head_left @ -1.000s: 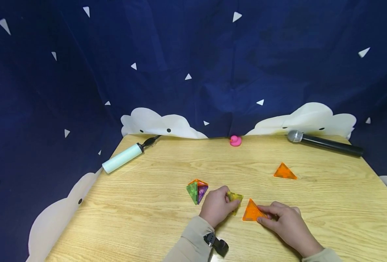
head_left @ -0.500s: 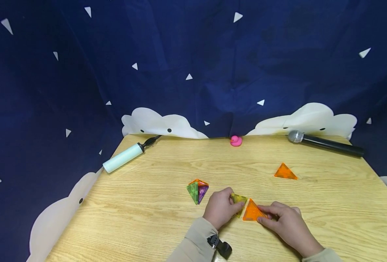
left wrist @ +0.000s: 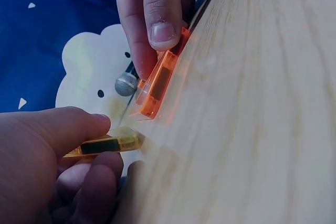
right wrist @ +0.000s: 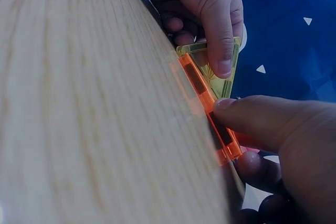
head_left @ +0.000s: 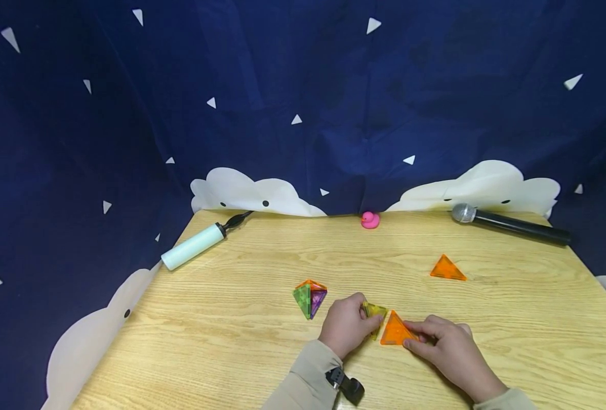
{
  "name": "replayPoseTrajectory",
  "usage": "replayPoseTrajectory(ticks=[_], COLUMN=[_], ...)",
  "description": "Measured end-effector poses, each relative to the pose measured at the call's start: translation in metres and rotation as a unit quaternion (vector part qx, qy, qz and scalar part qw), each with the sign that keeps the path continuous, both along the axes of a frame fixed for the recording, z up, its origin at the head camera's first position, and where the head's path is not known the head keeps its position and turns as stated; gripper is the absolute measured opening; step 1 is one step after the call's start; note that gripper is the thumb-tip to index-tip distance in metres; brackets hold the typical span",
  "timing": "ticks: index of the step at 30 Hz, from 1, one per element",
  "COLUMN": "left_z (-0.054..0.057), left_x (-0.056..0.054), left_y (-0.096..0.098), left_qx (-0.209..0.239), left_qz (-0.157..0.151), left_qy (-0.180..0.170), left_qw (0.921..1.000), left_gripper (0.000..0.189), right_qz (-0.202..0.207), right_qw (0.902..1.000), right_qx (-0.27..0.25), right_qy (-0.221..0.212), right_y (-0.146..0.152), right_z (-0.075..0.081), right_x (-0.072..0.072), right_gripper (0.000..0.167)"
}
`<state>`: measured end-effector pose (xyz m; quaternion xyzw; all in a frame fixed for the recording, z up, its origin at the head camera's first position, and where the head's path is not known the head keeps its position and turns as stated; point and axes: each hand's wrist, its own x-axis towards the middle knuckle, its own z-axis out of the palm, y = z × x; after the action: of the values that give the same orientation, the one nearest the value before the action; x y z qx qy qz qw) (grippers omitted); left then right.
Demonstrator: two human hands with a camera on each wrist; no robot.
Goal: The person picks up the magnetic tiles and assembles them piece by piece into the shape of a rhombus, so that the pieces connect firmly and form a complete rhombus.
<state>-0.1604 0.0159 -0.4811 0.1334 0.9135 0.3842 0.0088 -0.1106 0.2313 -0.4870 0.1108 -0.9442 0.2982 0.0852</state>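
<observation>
My left hand (head_left: 348,326) pinches a see-through yellow triangular magnetic tile (head_left: 377,311) between thumb and fingers, tilted up off the flat. To its right, my right hand (head_left: 449,350) holds an orange triangular magnetic tile (head_left: 395,332) by its right corner, low over the wooden table (head_left: 221,347). A narrow gap separates the two tiles in the head view. In the left wrist view, the orange tile (left wrist: 159,85) leans with its long edge along the tabletop, and the yellow tile (left wrist: 102,145) shows edge-on. From the right wrist, the orange edge (right wrist: 197,80) overlaps the yellow tile (right wrist: 230,72).
Left of the hands stands a small joined shape of green, purple and orange tiles (head_left: 302,299). A loose orange triangle (head_left: 446,269) lies farther back. Along the far side are a pink rubber duck (head_left: 370,221), a black microphone (head_left: 518,225) and a pale hand pump (head_left: 192,247).
My left hand has carried the yellow tile a little to the right, closer to the orange one, then stayed almost still. My right hand and its tile have hardly moved.
</observation>
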Motion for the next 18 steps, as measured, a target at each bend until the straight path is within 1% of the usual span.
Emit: replayPoseTrajectory(ticks=[9, 18], left_z=[0.0005, -0.0010], left_x=[0.0005, 0.0008], left_y=[0.0011, 0.0041], left_qx=[-0.002, -0.005], left_qz=[0.004, 0.004], left_qy=[0.000, 0.005], left_qw=[1.0000, 1.0000], left_gripper=[0.031, 0.032], right_qz=[0.001, 0.001], right_qw=[1.0000, 0.9999], right_qx=[-0.003, 0.005], right_qy=[0.003, 0.011], right_y=[0.0001, 0.0002], right_z=[-0.0006, -0.0009], right_x=[0.0004, -0.0003], right_gripper=[0.033, 0.033])
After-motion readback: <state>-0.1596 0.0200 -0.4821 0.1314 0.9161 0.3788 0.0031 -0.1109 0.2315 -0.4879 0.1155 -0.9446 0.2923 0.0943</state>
